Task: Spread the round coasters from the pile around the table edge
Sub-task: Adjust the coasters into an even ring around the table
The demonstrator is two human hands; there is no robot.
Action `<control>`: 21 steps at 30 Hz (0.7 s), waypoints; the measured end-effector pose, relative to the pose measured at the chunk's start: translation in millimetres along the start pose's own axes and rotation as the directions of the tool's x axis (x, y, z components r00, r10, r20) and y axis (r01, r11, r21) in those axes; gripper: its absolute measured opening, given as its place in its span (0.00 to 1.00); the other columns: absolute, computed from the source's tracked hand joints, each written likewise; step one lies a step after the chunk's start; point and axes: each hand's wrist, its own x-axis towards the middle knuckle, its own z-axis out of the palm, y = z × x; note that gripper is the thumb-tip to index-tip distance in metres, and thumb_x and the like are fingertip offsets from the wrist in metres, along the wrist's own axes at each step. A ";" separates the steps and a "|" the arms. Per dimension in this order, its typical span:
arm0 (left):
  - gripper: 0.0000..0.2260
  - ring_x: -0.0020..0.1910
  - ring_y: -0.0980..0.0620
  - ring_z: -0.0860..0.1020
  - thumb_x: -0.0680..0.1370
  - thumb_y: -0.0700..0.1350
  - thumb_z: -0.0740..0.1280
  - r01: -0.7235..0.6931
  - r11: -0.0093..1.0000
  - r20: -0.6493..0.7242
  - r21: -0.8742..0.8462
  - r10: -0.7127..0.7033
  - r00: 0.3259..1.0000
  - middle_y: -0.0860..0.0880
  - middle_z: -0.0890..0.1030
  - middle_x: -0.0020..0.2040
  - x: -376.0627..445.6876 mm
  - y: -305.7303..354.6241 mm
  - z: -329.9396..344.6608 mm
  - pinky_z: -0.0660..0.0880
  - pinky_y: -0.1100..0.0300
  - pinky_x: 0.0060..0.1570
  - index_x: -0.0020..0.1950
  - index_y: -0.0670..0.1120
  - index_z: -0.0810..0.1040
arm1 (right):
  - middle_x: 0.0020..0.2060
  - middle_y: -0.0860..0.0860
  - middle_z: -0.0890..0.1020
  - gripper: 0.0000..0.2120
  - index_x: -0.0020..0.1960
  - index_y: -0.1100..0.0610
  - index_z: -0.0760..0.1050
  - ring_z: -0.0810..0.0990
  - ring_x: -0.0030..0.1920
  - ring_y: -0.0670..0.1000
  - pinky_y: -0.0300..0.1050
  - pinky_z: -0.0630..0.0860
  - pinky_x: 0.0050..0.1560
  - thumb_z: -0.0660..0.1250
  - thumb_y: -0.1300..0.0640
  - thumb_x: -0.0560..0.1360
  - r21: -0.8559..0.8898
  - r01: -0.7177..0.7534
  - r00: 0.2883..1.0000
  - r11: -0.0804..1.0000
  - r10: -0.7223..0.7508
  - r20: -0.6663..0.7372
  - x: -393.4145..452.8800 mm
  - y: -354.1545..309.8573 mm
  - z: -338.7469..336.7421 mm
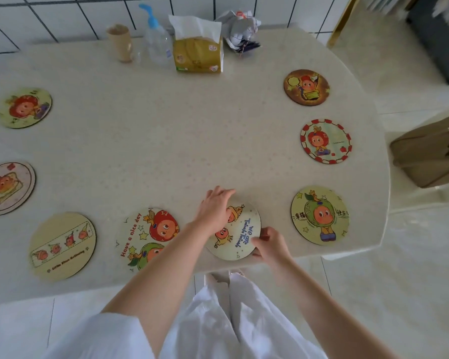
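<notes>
The left hand [214, 207] lies flat over the near-edge coaster [240, 233], hiding part of its print; the right hand [268, 243], grip pinching that coaster's rim, hides another part. The left forearm covers some of a neighbouring coaster [147, 237]. The pale speckled counter [166, 141] stands against a tiled wall. Eight coasters ring its edge

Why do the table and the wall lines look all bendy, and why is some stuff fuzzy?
Head view: the wide-angle lens curves the table edge and the tile lines. The cup, the bottle and the far left coaster look soft and smeared, as does the top right corner. Light is even, shadows faint, with no strong glare.
</notes>
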 end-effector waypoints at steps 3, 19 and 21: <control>0.21 0.57 0.51 0.74 0.78 0.43 0.66 0.022 0.997 -0.047 -0.075 -0.025 0.999 0.49 0.70 0.60 0.0 1.1 -9.3 0.73 0.61 0.54 0.72 0.50 0.70 | 0.49 0.53 0.82 0.07 0.54 0.58 0.71 0.85 0.44 0.55 0.45 0.83 0.36 0.60 0.64 0.77 0.088 0.022 0.997 0.996 -0.028 0.070 -6.1 -8.1 -5.8; 0.05 0.42 0.47 0.83 0.80 0.36 0.63 0.403 0.081 0.291 -0.912 -0.565 0.772 0.45 0.83 0.50 -68.5 -10.2 25.8 0.80 0.55 0.35 0.51 0.43 0.77 | 0.48 0.56 0.86 0.09 0.53 0.60 0.81 0.85 0.49 0.55 0.46 0.80 0.44 0.71 0.62 0.73 0.146 0.074 0.960 0.986 -0.110 0.258 18.5 -54.5 -60.3; 0.05 0.42 0.46 0.82 0.79 0.35 0.63 0.382 -0.019 0.314 -0.924 -0.606 0.731 0.43 0.83 0.49 -75.5 -6.6 39.1 0.79 0.56 0.32 0.50 0.44 0.76 | 0.50 0.58 0.85 0.10 0.55 0.62 0.80 0.84 0.51 0.57 0.50 0.80 0.49 0.70 0.64 0.74 0.131 0.033 0.965 0.991 -0.066 0.254 20.5 -45.5 -58.2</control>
